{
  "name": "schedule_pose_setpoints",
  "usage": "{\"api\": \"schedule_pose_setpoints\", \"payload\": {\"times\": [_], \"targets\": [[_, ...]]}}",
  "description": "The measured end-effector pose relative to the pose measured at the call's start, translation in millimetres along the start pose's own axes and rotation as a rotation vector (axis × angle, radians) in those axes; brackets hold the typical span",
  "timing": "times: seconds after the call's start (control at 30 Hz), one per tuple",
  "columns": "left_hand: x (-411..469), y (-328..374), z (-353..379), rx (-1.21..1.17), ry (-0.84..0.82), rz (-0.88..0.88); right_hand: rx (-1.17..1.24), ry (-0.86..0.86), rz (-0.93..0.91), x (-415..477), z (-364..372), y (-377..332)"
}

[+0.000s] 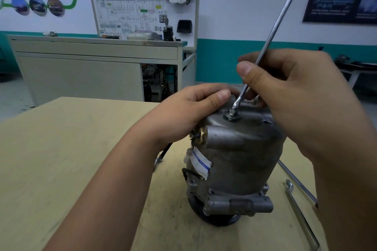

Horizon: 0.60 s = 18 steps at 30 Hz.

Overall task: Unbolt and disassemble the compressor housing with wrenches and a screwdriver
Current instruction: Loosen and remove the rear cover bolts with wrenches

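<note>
A grey metal compressor (234,161) stands upright on the wooden table (71,149), its pulley end down. My left hand (195,108) grips the top left edge of its housing. My right hand (289,91) pinches a long silver wrench (279,20) between thumb and fingers. The wrench slants up to the right, and its lower ring end sits on a bolt (231,115) on top of the housing. An open bolt hole (267,123) shows at the top right.
Two more long metal wrenches (299,210) lie on the table to the right of the compressor. A dark tool (163,155) lies partly hidden behind my left wrist. A grey cabinet (91,71) with a wiring display board stands beyond the table.
</note>
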State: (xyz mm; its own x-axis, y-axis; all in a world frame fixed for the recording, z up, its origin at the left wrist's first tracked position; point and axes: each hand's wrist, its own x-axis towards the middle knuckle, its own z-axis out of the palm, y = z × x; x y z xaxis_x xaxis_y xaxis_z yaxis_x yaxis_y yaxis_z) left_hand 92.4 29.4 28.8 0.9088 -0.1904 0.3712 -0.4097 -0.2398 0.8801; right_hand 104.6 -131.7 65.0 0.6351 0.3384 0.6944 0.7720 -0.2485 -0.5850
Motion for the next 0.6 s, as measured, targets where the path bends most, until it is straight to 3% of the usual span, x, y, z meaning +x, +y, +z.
{"api": "schedule_pose_setpoints", "payload": {"times": [0.6], "targets": [[0.6,-1.8,0.2,-0.025,0.016,-0.012,0.023,0.054,-0.148,2.1,10.5,5.6]]}}
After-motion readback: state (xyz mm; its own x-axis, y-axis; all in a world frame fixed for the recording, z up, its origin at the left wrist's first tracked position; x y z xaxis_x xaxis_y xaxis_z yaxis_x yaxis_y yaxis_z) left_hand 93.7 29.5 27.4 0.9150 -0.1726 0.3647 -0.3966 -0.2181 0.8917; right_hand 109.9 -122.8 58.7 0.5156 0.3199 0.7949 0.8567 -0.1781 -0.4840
